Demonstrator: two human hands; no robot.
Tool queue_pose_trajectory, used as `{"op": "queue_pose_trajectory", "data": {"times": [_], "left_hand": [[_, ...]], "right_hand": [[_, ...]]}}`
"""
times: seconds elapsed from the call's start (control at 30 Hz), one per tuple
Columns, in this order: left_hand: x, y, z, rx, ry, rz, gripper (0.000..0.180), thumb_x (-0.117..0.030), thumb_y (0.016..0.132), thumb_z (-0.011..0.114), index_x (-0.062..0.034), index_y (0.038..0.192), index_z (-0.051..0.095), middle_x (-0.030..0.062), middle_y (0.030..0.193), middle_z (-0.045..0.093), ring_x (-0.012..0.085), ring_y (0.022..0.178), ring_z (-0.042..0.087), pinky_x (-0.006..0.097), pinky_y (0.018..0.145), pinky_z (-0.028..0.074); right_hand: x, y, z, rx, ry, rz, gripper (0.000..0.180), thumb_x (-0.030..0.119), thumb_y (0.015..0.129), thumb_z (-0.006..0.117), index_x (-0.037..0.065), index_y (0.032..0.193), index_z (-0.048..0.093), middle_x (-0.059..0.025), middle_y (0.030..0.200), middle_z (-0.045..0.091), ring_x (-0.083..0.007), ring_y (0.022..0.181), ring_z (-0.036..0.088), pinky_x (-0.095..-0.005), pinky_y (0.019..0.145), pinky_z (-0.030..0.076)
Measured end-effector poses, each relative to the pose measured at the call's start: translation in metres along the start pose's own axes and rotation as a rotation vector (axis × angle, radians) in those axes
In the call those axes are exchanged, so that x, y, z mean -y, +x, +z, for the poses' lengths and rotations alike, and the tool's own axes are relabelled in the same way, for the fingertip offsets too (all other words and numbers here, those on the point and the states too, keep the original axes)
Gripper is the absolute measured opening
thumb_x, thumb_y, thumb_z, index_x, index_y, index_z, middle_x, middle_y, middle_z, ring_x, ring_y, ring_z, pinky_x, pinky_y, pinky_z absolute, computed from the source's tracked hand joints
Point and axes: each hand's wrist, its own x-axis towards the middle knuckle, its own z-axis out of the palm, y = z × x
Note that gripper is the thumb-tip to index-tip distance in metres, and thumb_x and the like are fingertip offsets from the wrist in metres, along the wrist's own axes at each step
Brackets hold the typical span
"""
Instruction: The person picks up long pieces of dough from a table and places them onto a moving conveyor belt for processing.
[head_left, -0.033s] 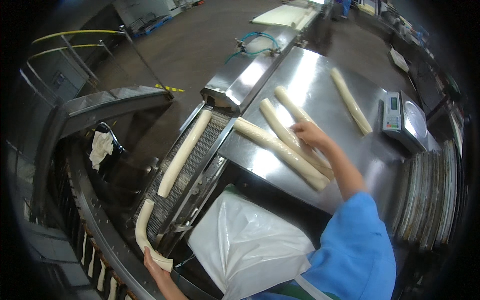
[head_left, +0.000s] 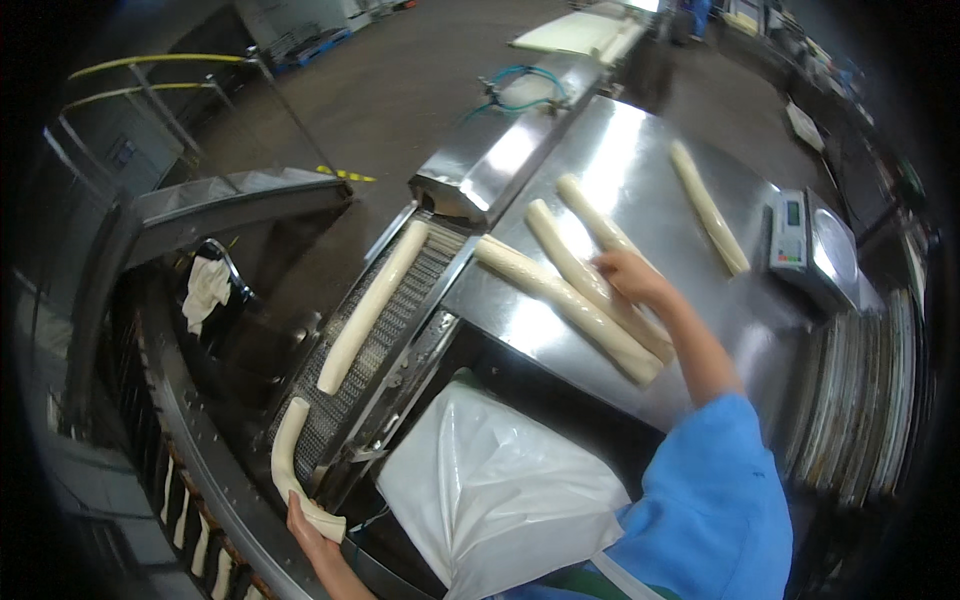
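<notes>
My left hand [head_left: 309,530], at the lower left, closes round the near end of a pale dough roll [head_left: 287,450]. This roll bends, and its far end lies on the metal mesh conveyor belt [head_left: 372,345]. Farther along the belt lies a second dough roll [head_left: 372,310]. My right hand [head_left: 637,279] is over the steel table, fingers curled on a middle dough roll [head_left: 558,243]; its fingertips are partly hidden. On either side of that one lie a thick roll [head_left: 560,305] and another roll [head_left: 597,210].
A lone dough roll [head_left: 708,208] lies toward the table's right, near a scale [head_left: 800,240]. Stacked metal trays [head_left: 860,390] stand at the right. A steel housing [head_left: 480,165] covers the belt's far part. Steps with yellow rails [head_left: 160,62] rise at the left.
The whole view has shifted slightly, and my right hand appears a little farther right in it. Both hands keep the same hold on their rolls.
</notes>
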Motion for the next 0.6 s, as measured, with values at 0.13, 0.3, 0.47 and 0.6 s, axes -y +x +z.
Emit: {"op": "queue_pose_trajectory", "data": {"times": [0.13,0.3,0.47,0.6], "left_hand": [[-0.004,0.003,-0.014,0.096,-0.158,0.032,0.038,-0.033,0.094,0.066,-0.0002,0.112,0.062,0.006,0.086,0.061,0.0182,0.075,0.062,0.033,0.066,0.051],[-0.028,-0.007,0.023,0.226,-0.122,0.111,0.029,-0.029,0.095,0.066,-0.0033,0.108,0.064,0.0036,0.082,0.062,0.0139,0.071,0.061,0.029,0.063,0.048],[-0.071,-0.063,0.06,0.543,-0.177,0.083,0.042,-0.03,0.097,0.062,0.0009,0.125,0.059,0.0028,0.077,0.06,0.0093,0.066,0.057,0.023,0.061,0.047],[-0.087,-0.093,0.098,0.816,-0.08,0.099,0.051,-0.026,0.094,0.064,0.0039,0.134,0.054,0.0031,0.08,0.059,0.0097,0.069,0.056,0.024,0.064,0.049]], "right_hand": [[-0.024,-0.042,0.016,-0.214,-0.196,-0.176,0.031,-0.006,0.081,0.055,0.001,0.107,0.071,-0.0247,0.1,0.068,-0.0392,0.094,0.064,-0.0449,0.086,0.049],[-0.059,-0.051,0.009,-0.179,-0.411,-0.257,0.023,-0.006,0.075,0.055,-0.001,0.091,0.07,-0.0231,0.089,0.065,-0.0395,0.088,0.063,-0.045,0.081,0.048],[-0.1,-0.04,-0.041,-0.515,-0.198,-0.208,0.031,-0.005,0.074,0.056,0.001,0.102,0.066,-0.0214,0.101,0.063,-0.0391,0.095,0.061,-0.0459,0.084,0.048],[-0.161,-0.035,-0.08,-0.9,-0.967,-0.214,0.054,-0.007,0.082,0.061,0.003,0.135,0.056,-0.0208,0.136,0.056,-0.0371,0.131,0.051,-0.0454,0.109,0.04]]}}
